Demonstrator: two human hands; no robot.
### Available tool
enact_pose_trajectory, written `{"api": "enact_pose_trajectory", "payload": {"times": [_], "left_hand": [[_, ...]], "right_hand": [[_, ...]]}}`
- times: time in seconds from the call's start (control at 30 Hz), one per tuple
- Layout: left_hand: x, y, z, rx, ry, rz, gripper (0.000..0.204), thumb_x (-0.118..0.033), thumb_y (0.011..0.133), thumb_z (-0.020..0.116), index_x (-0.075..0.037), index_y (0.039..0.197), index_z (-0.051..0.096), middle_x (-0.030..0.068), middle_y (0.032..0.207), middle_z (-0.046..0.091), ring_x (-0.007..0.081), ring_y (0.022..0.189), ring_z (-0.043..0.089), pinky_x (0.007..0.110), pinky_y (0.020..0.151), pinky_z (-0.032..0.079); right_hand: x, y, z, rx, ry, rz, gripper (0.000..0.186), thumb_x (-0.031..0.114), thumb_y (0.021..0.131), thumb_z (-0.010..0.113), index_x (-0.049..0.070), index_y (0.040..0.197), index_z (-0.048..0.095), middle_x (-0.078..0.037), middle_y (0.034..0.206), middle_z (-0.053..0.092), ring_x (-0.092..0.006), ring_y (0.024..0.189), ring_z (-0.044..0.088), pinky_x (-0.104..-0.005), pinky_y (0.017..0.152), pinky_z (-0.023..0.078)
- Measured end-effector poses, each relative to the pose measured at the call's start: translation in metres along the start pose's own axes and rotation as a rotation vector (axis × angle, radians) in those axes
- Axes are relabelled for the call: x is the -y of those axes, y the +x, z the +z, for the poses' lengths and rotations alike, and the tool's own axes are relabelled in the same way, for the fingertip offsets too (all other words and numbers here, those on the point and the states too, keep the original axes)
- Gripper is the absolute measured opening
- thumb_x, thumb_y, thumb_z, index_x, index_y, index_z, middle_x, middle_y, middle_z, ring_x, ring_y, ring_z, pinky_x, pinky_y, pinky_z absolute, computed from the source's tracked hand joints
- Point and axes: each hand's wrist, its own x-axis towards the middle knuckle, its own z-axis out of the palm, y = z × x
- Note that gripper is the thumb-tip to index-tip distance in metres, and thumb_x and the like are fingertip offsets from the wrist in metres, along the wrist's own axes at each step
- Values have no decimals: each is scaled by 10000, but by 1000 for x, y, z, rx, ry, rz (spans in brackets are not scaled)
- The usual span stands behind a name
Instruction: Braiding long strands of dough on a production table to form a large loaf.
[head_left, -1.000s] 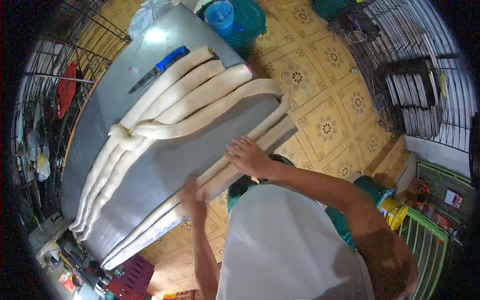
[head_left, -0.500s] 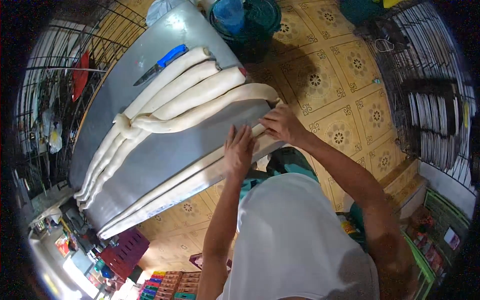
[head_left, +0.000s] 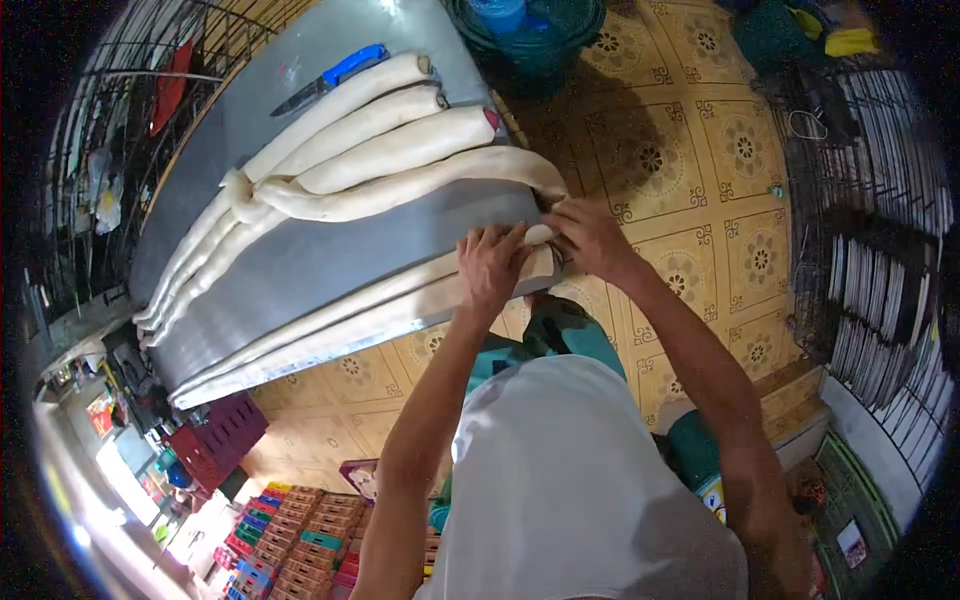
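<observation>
A long pale dough rope (head_left: 385, 292) runs along the near edge of the metal table (head_left: 330, 245), beside a flatter dough strip (head_left: 432, 302). My left hand (head_left: 489, 266) curls over the rope close to its right end, fingers bent around it. At the table's right edge, my right hand (head_left: 594, 240) has its fingers drawn together at that rope's end; the exact grip is partly hidden. Another dough rope (head_left: 430, 186) arcs toward the right edge, its tip beside my right fingers. Farther back lie three thick dough rolls (head_left: 395, 146), and one folded-over piece (head_left: 237, 197) crosses them.
A knife with a blue handle (head_left: 352, 64) rests beyond the rolls. Past the table's right end stands a dark green tub (head_left: 560, 40) on the tiled floor (head_left: 690, 160). Wire racks (head_left: 865, 270) line the right side; stacked crates (head_left: 290, 540) are at lower left.
The view has shifted, so the table sits higher. My left fingers, flatter before, now bend around the rope, and its rounded end shows between my hands. My right hand stays at the table's right edge.
</observation>
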Motion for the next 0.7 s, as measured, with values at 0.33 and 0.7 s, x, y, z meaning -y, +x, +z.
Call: {"api": "enact_pose_trajectory", "payload": {"times": [0.33,0.7], "left_hand": [[21,-19,-4,-109,-70,-10,497,-262,915,809,-190,1399,722,61,1198,690,343,1115,607,510,928,472],[1,-51,0,-94,194,-83,681,-404,1034,643,-39,1591,501,160,1668,467,418,1576,353,651,1304,212]], "right_hand": [[40,41,-11,-232,-386,86,633,210,1011,670,44,1593,483,-255,1621,488,-478,1497,454,-592,1231,368],[29,113,48,-288,-525,-60,717,429,1054,565,134,1683,387,-221,1732,347,-483,1573,340,-696,1255,261]]}}
